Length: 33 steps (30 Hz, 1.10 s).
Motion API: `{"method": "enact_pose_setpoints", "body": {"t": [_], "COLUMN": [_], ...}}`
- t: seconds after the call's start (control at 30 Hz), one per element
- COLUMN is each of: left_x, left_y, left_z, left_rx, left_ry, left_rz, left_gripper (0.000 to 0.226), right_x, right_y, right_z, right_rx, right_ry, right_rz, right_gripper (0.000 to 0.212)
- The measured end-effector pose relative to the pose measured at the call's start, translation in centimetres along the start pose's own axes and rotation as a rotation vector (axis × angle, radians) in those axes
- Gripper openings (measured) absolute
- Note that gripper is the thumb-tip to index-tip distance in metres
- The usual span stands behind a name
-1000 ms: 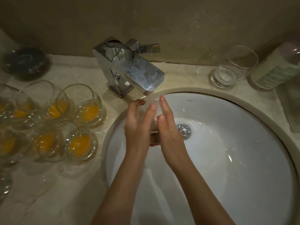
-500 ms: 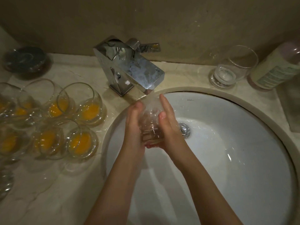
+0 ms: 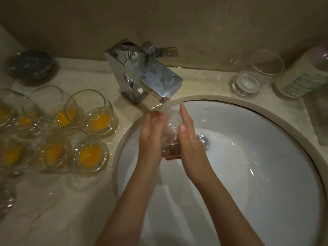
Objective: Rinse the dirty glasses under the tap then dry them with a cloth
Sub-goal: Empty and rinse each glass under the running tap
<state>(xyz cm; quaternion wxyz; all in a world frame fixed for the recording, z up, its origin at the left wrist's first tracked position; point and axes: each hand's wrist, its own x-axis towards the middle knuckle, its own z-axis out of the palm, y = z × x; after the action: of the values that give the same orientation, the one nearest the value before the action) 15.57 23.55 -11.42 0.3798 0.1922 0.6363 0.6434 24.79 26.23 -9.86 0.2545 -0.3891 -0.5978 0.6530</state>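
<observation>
Since a second ago, the glass (image 3: 171,132) has been brought up between the palms and is now held directly in the stream from the tap (image 3: 143,75), over the sink (image 3: 266,174). It is pressed between the left hand (image 3: 152,134) and the right hand (image 3: 189,141): the right fingers are kept straight along its side, while the left fingers appear bent slightly round it. Water is seen running over the glass and the fingers; no orange residue can be made out in it, though the spray blurs the view.

Rinsing of this glass is judged to be well under way, with drying not yet begun. One clear glass (image 3: 257,75) is stood on the worktop (image 3: 71,201) at the right, beside a bottle (image 3: 305,75). Many dirty glasses (image 3: 90,155) with orange dregs are crowded at the left of the sink, so most of the task is judged to remain. No cloth can be identified with certainty.
</observation>
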Motion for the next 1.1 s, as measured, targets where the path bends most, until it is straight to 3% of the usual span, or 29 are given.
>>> {"method": "enact_pose_setpoints", "body": {"t": [0.1,0.17,0.23,0.3,0.4,0.5,0.57,0.63,0.7,0.77,0.9,1.0,1.1], "left_x": [-0.3,-0.3,-0.2,-0.3,-0.5,-0.8,-0.8,-0.7,-0.5,-0.7,-0.7,-0.6,-0.9], "left_y": [0.1,0.4,0.7,0.8,0.7,0.5,0.3,0.7,0.9,0.8,0.2,0.2,0.2], "left_z": [0.2,0.1,0.0,0.0,0.2,0.2,0.1,0.2,0.2,0.3,0.1,-0.3,-1.2], "left_rx": [0.21,0.082,-0.176,-0.205,0.014,0.278,0.281,0.029,-0.189,-0.117,0.191,0.08,-0.067], "left_ry": [0.023,0.01,-0.057,-0.049,0.076,0.092,0.056,0.002,-0.02,0.04,0.08,0.017,-0.162], "left_rz": [0.108,-0.003,-0.225,-0.271,-0.036,0.115,0.056,-0.177,-0.355,-0.289,0.043,-0.134,-0.332], "left_gripper": [0.023,0.029,0.051,0.056,0.041,0.047,0.041,0.029,0.035,0.038,0.062,0.062,0.053], "right_x": [-0.2,0.0,0.4,0.6,0.3,0.0,0.1,0.4,0.5,0.4,0.1,0.4,0.6], "right_y": [0.3,0.3,0.4,0.6,0.4,0.3,0.3,0.4,0.4,0.5,0.0,0.2,0.4], "right_z": [0.0,0.1,0.2,0.3,0.1,-0.1,-0.2,-0.1,0.0,0.0,0.3,0.2,-0.2], "right_rx": [-0.046,0.016,0.158,0.244,0.088,-0.006,0.061,0.213,0.281,0.15,-0.082,-0.042,0.048], "right_ry": [-0.001,-0.007,-0.017,-0.022,-0.005,-0.003,0.006,0.0,0.01,0.037,0.024,0.01,0.011], "right_rz": [-0.021,0.008,0.072,0.113,0.08,0.018,0.038,0.131,0.164,0.12,0.02,0.054,0.121], "right_gripper": [0.038,0.036,0.038,0.04,0.038,0.037,0.038,0.037,0.036,0.034,0.039,0.043,0.053]}}
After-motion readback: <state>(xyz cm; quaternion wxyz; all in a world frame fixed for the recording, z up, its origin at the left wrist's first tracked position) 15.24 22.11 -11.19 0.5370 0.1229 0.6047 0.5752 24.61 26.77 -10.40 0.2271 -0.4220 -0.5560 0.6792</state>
